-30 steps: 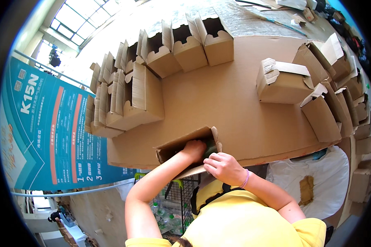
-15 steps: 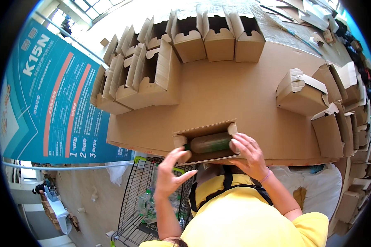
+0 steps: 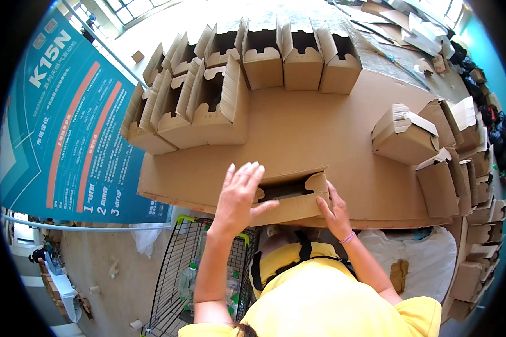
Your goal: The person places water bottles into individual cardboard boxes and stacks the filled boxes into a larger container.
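Oblong, open-topped brown cardboard box [image 3: 293,210] — corner clasped by right hand [image 3: 336,212].
Long axis is extended leftward from that grip — left hand [image 3: 239,197] held spread, contact unclear.

The near box [image 3: 289,209] is plain brown, and so are most other boxes [image 3: 222,130] and the big flat board [image 3: 314,135]. The shirt [image 3: 331,297] is yellow, the wristband [image 3: 347,238] is pink and the sack [image 3: 430,261] is white. The sign [image 3: 67,151] is blue-green with orange-pink stripes and white writing, and the cart [image 3: 170,267] is black with bright green corners.
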`<state>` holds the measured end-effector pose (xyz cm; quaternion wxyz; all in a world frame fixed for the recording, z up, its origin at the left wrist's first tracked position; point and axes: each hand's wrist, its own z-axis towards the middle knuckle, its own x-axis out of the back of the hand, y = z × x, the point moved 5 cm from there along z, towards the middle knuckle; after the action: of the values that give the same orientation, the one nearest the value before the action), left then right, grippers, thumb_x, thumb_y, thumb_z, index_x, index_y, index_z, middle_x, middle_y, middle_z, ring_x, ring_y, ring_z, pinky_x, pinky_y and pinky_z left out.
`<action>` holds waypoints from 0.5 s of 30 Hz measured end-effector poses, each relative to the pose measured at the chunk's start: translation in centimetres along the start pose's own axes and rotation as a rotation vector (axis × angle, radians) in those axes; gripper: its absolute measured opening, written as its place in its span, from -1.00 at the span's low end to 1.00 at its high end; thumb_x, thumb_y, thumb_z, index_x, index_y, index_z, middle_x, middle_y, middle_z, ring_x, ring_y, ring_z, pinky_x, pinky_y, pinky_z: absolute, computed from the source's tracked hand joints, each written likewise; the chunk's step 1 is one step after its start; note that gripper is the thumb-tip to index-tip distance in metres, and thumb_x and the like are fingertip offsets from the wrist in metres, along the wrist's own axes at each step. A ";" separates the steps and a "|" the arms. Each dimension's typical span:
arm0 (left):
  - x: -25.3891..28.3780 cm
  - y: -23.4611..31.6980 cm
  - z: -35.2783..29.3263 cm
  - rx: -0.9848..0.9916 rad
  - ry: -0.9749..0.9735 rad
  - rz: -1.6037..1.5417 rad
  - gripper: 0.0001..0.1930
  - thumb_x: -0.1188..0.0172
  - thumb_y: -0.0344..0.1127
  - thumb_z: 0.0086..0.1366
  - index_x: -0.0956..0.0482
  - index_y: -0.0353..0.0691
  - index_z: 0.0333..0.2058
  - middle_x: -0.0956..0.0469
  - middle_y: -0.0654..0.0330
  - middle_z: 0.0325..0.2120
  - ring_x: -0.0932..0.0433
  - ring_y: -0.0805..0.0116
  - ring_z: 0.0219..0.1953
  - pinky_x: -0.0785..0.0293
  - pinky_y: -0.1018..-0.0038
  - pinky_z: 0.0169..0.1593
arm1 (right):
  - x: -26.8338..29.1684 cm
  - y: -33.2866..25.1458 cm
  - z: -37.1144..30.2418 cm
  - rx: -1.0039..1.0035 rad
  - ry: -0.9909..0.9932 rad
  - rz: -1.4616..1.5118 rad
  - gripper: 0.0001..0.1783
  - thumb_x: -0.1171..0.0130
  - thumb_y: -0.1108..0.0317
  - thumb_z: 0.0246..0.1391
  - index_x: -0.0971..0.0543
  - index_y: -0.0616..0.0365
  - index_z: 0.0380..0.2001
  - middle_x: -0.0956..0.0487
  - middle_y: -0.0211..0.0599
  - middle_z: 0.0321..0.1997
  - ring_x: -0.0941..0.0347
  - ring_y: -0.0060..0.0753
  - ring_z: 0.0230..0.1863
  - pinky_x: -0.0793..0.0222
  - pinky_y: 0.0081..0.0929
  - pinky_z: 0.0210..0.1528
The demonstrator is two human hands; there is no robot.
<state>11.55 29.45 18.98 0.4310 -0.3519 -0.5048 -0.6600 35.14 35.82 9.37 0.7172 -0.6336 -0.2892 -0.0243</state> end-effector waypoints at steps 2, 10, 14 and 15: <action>-2.1 -0.5 -0.6 -0.016 -0.263 0.024 -0.06 -0.34 0.31 -0.06 -0.34 -0.21 0.18 -0.33 -0.10 0.19 -0.26 0.00 0.27 0.03 -0.07 0.36 | -0.4 1.7 -0.5 -0.047 -0.020 0.025 -0.35 -0.06 0.04 0.22 -0.30 0.30 0.21 -0.46 0.16 0.13 -0.35 0.12 0.21 -0.23 -0.27 0.23; -5.5 0.1 -2.7 -0.057 -0.353 0.202 0.17 -0.52 -0.11 -0.16 0.06 0.08 0.38 -0.19 -0.06 0.14 -0.14 -0.08 0.26 0.12 -0.25 0.31 | -0.2 2.2 -0.3 -0.138 -0.136 -0.312 -0.13 0.12 -0.24 0.21 -0.31 0.48 0.15 -0.53 0.32 -0.07 -0.47 0.15 0.04 -0.32 -0.28 0.12; -5.3 -1.0 -3.0 -0.068 -0.364 0.218 0.17 -0.53 -0.14 -0.17 0.06 0.16 0.38 -0.21 -0.05 0.14 -0.17 -0.05 0.24 0.12 -0.25 0.32 | -0.9 1.1 0.4 -0.276 -0.333 -0.140 -0.04 0.14 -0.30 0.19 -0.22 0.56 0.16 -0.59 0.18 -0.39 -0.60 0.05 -0.26 -0.42 -0.27 -0.04; -5.1 -1.4 -3.2 -0.063 -0.358 0.223 0.17 -0.53 -0.15 -0.17 0.06 0.19 0.38 -0.21 -0.05 0.15 -0.17 -0.05 0.24 0.13 -0.24 0.32 | -1.5 1.3 0.6 -0.241 -0.332 -0.137 -0.04 0.14 -0.30 0.19 -0.20 0.57 0.17 -0.59 0.15 -0.45 -0.61 0.02 -0.32 -0.44 -0.28 -0.08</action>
<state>12.08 27.61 13.07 0.3938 -0.5305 -0.5103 -0.5505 34.23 36.14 7.53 0.5754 -0.6890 -0.4407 -0.0024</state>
